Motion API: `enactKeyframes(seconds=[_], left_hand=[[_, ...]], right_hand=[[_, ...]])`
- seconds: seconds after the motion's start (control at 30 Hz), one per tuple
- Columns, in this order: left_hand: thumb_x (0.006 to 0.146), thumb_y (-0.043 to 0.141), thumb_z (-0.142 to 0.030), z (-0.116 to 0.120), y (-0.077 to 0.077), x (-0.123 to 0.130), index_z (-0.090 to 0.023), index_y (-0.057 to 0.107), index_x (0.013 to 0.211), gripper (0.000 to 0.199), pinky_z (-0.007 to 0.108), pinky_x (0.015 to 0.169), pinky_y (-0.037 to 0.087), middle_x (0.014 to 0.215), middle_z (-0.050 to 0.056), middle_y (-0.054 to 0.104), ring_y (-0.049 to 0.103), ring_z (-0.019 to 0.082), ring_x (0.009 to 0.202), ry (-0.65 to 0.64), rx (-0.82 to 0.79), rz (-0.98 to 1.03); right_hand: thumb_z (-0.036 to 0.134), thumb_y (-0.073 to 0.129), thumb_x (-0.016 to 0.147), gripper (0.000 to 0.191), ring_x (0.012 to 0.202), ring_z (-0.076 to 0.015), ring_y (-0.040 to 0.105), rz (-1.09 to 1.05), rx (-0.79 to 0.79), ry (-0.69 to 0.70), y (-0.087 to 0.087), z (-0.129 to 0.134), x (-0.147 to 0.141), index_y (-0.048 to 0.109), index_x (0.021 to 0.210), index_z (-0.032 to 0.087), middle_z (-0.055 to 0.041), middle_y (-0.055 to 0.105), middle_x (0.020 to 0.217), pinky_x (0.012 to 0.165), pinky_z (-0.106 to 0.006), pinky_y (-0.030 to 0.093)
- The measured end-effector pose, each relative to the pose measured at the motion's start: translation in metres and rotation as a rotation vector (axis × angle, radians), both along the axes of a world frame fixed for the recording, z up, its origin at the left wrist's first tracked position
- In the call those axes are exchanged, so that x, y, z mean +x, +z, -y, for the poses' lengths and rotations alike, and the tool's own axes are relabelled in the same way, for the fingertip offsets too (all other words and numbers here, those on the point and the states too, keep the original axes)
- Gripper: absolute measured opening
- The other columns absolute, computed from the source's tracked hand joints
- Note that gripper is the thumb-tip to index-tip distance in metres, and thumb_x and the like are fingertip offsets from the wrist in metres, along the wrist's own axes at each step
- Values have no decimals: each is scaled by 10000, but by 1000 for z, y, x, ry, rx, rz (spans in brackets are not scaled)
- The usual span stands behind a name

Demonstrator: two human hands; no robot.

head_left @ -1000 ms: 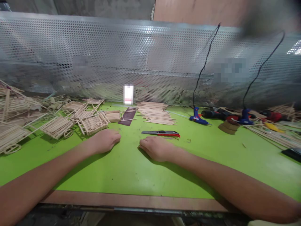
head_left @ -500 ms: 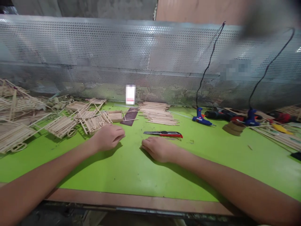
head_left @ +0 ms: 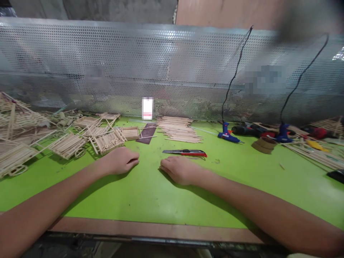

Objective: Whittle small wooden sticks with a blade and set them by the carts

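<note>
Head view. Left hand resting on the green counter, fingers loosely curled, released, holding nothing; just beside it, a miniature wooden-stick cart among other stick carts. Right hand empty and relaxed on the counter, fingers slack, just short of a red-handled utility knife. Beyond the knife, a pile of loose craft sticks; farther right, a blue hot glue gun, its black cord rising against a perforated metal sheet.
</note>
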State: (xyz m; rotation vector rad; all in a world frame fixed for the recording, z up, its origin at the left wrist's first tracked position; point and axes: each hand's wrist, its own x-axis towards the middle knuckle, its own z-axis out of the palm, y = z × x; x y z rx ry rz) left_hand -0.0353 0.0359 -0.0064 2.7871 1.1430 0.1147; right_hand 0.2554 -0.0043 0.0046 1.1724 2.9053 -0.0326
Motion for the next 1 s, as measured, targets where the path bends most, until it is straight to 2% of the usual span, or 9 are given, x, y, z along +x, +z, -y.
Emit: enactKeyframes(seconds=[0.13, 0.23, 0.3, 0.4, 0.5, 0.7, 0.8, 1.0], left_hand=[[1025, 440, -300, -2, 0, -1, -196, 610, 777, 318, 393, 789, 483, 711, 14, 656, 590, 172, 625, -21, 82, 100], [1040, 396, -287, -3, 1, -1, -192, 604, 797, 334, 368, 719, 479, 698, 24, 626, 559, 172, 606, 14, 121, 199], [1043, 384, -270, -2, -1, 0, -192, 593, 790, 338, 366, 702, 482, 688, 29, 616, 556, 177, 604, 21, 91, 200], [1035, 422, -266, -1, -5, 2, -195, 612, 796, 314, 418, 825, 499, 716, 24, 640, 588, 180, 647, -58, 30, 130], [1023, 455, -280, 0, -7, 2, -196, 633, 810, 290, 454, 904, 485, 745, 21, 654, 598, 179, 675, -108, 49, 98], [1068, 341, -335, 1, 1, 3, -186, 593, 845, 368, 372, 704, 496, 760, 50, 631, 582, 194, 672, 11, 97, 187], [1059, 362, -293, 1, -1, 3, -188, 596, 858, 325, 370, 723, 501, 777, 48, 640, 592, 191, 686, -1, 80, 187], [1031, 465, -244, 4, -3, 6, -192, 622, 800, 284, 374, 794, 481, 752, 21, 665, 606, 174, 676, -121, 39, 64]], right_hand=[[348, 430, 1105, 318, 698, -159, 539, -6, -6, -2, 0, 0, 0, 606, 902, 177, -54, 666, 832, 629, -299, 284], [352, 430, 1105, 318, 700, -159, 544, -15, 7, 5, -1, 0, 0, 608, 908, 176, -51, 666, 831, 628, -300, 286], [352, 427, 1105, 317, 698, -158, 544, -18, 11, 8, -2, -1, 0, 607, 911, 177, -51, 666, 833, 623, -302, 283], [352, 429, 1104, 320, 691, -159, 540, -16, 12, 5, -3, -1, 1, 606, 906, 175, -51, 662, 825, 618, -305, 280], [352, 432, 1103, 320, 695, -160, 540, -18, 16, 9, -3, -1, 1, 605, 902, 173, -52, 659, 823, 624, -304, 283], [349, 431, 1104, 314, 694, -155, 532, -26, 12, 14, -1, 0, 1, 602, 906, 174, -55, 660, 830, 626, -301, 282], [344, 433, 1103, 313, 694, -156, 534, -26, 4, 9, 0, 0, 0, 602, 902, 174, -54, 659, 827, 624, -302, 285], [356, 431, 1103, 319, 706, -164, 547, -6, 2, -4, -2, 0, 1, 613, 918, 172, -58, 665, 838, 632, -307, 288]])
